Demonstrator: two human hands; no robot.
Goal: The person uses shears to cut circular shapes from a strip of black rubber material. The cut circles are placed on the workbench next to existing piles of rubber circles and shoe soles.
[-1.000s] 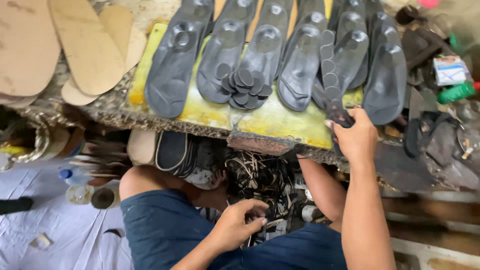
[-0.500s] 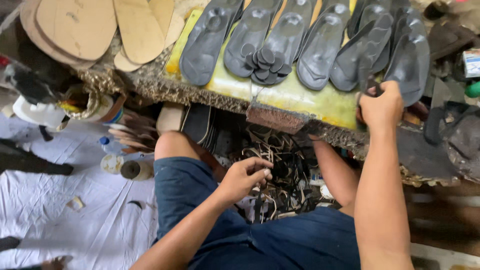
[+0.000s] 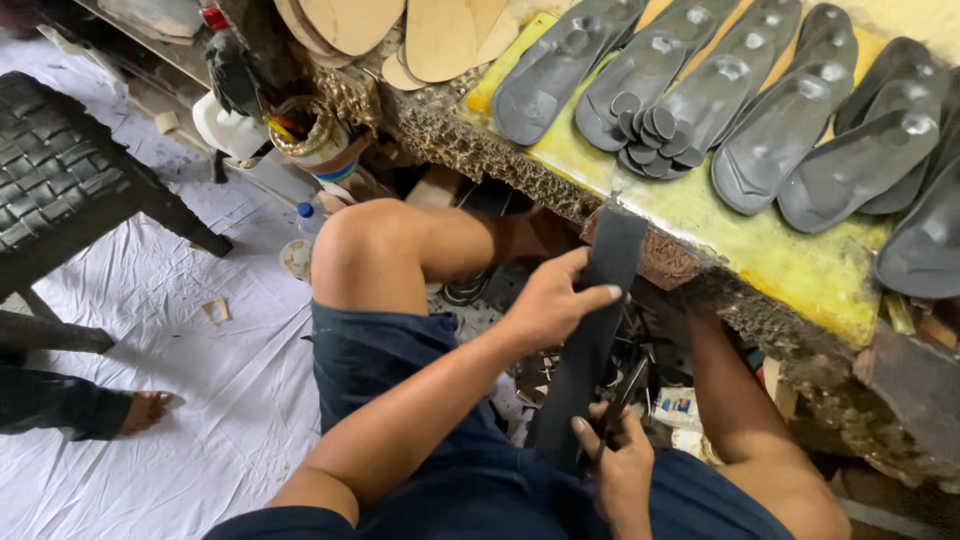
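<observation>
Hands come first. We see the left hand (image 3: 548,305) gripping the upper part of a long dark strip (image 3: 590,330), with the thumb lying flat across its front. The right hand (image 3: 618,468) is closed around the bottom of the strip and also around a thin dark tool (image 3: 622,392). We cannot tell what kind of tool it is, because most of it is tucked inside the fist. The strip stands almost upright between the knees, just in front of the bench (image 3: 780,265) edge, and its lower end is hidden behind the right hand.

Half a second ago the right hand was up on the bench by the soles, and the left hand was low among the tangle under the bench. Now both hands are together on the strip, close to the lap. The view has also swung to the left, so we see more white floor cloth (image 3: 200,400).

Around the hands are blue shorts (image 3: 400,360) and bare knees. Things under the bench are dark and jumbled, and we cannot make them out. On the yellow bench top lie dark grey shoe soles (image 3: 790,130) in a row, some cut off by the frame, with a pile of small round pieces (image 3: 645,135). Tan soles (image 3: 440,30) are cut off at the top. At the far left a woven stool (image 3: 60,170) and another person's foot (image 3: 145,410) peek in.
</observation>
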